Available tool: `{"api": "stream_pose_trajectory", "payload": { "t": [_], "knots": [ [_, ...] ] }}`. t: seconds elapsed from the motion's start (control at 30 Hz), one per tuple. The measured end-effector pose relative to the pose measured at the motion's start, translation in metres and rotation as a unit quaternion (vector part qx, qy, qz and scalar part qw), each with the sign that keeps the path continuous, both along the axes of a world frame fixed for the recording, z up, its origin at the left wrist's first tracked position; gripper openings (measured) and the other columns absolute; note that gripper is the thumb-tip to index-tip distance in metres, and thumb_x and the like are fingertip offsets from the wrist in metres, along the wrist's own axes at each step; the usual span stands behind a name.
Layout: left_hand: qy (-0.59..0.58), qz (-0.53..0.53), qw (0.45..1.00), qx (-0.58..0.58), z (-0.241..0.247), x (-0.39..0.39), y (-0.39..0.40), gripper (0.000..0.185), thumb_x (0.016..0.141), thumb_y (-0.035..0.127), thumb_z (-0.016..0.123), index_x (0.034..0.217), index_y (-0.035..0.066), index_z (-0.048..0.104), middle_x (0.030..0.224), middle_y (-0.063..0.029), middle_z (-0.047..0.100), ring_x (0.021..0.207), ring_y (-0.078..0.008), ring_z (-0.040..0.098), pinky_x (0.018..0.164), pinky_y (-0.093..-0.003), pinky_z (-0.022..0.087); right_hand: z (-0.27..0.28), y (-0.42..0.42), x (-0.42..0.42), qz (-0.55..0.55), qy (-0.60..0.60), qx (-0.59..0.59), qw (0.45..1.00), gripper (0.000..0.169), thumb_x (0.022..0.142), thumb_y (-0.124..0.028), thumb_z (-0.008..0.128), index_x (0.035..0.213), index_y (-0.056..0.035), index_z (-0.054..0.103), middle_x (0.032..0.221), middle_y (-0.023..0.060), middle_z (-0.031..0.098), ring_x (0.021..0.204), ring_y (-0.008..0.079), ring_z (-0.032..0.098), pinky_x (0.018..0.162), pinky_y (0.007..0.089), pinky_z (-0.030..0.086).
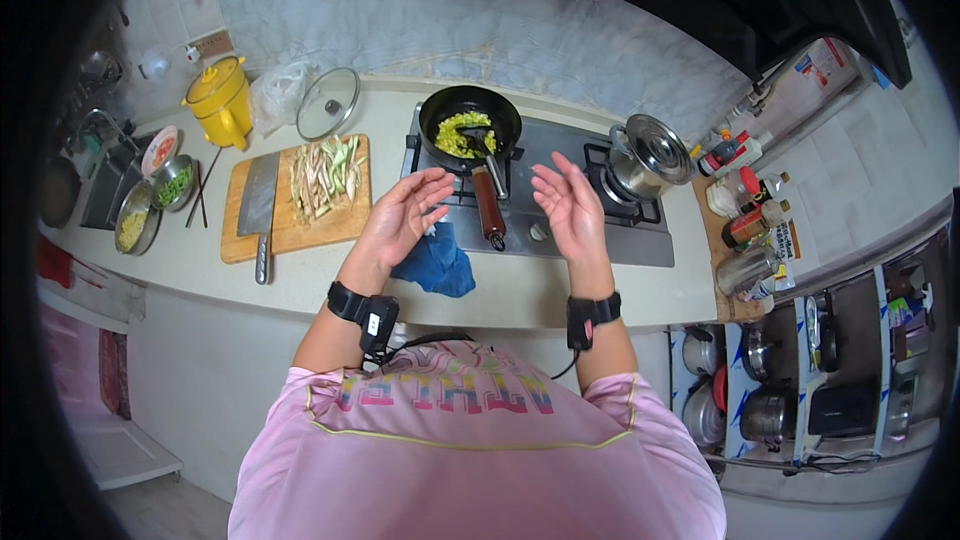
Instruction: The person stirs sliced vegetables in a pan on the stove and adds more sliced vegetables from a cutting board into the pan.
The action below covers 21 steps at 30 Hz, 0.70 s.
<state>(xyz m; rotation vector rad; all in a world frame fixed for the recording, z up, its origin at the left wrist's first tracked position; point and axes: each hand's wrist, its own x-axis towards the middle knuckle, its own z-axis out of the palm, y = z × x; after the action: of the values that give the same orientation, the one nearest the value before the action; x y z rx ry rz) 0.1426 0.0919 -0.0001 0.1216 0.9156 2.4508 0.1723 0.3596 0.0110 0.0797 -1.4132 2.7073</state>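
My left hand [409,213] is raised palm up over the front of the gas stove [637,240], fingers apart and holding nothing. To the right of the pan handle, my right hand [570,210] is also raised and empty, palm turned inward. Between and beyond them a black frying pan [506,108] sits on the left burner, its brown handle [487,202] pointing at me. Yellow-green chopped food [450,136] lies in the pan with a spatula [491,161] resting in it. Below my left hand a blue cloth [439,262] lies at the stove's front edge.
Left of the stove, a wooden cutting board [285,232] holds a cleaver [259,198] and sliced vegetables [322,180]. A glass lid [328,103], yellow appliance [220,104] and metal bowls [174,183] stand farther left. A lidded steel pot [645,161] is on the right burner; bottles [750,225] line the right side.
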Motion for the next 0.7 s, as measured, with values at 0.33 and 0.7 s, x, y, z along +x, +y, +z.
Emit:
{"api": "stream_pose_trajectory", "payload": {
  "t": [0.33,0.7],
  "knots": [
    [-0.072,-0.006,0.981,0.183,0.006,-0.021,-0.004,0.038,0.094,0.03,0.041,0.12,0.004,0.047,0.129,-0.0146,0.048,0.117,-0.0269,0.048,0.095,-0.0424,0.041,-0.014,-0.013,-0.187,-0.159,0.063,0.623,0.763,0.05,0.06,-0.01,0.07,0.108,-0.0046,0.061,0.074,0.0122,0.063,0.077,0.0277,0.063,0.072,0.0371,0.049],
    [-0.13,0.042,0.983,0.12,-0.038,0.025,-0.017,0.039,0.096,0.032,0.034,0.122,0.005,0.046,0.125,-0.0127,0.052,0.109,-0.0231,0.055,0.092,-0.0383,0.043,-0.042,0.004,-0.234,-0.03,0.079,0.737,0.671,0.055,0.066,-0.005,0.063,0.12,-0.0163,0.056,0.101,0.0167,0.064,0.097,0.0302,0.06,0.083,0.0393,0.047]
  ]
}}
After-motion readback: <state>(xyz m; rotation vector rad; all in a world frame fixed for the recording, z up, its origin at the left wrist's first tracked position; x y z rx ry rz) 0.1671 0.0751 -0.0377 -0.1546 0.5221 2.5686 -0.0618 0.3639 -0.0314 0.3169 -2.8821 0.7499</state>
